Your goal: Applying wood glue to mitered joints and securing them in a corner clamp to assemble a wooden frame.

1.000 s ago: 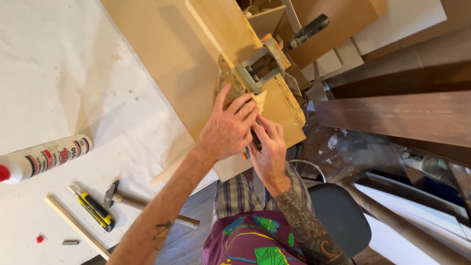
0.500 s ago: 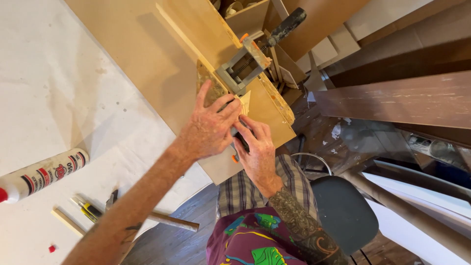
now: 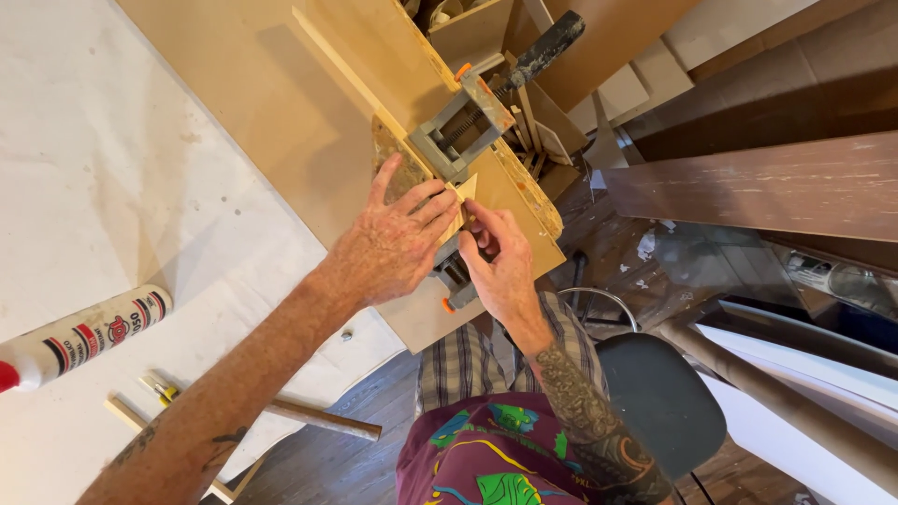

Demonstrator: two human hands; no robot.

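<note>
Your left hand [image 3: 393, 243] is lying flat with its fingers spread, pressing down on a thin wood piece [image 3: 463, 192] at the edge of the board [image 3: 281, 103]. Your right hand [image 3: 496, 266] is sitting just at 3 o'clock of the left one, fingers curled and pinching the pale tip of that wood piece between thumb and forefinger. The piece is resting on the board's near corner, directly at 6 o'clock of the grey clamp [image 3: 458, 131], which is gripping the board edge; the clamp's dark handle [image 3: 547, 47] is pointing toward 1 o'clock. A second small clamp part with an orange tip [image 3: 454, 299] is showing below your hands, at 6 o'clock of them.

On the white tabletop [image 3: 94, 168], well apart from the hands toward 8 o'clock, a glue tube [image 3: 79, 337] is lying on its side. Near it, toward 5 o'clock, a wooden stick [image 3: 323, 421] and a yellow-handled tool [image 3: 159, 388] are lying, partly hidden by your left forearm. A dark stool seat [image 3: 655, 402] is standing at 5 o'clock of your right hand.
</note>
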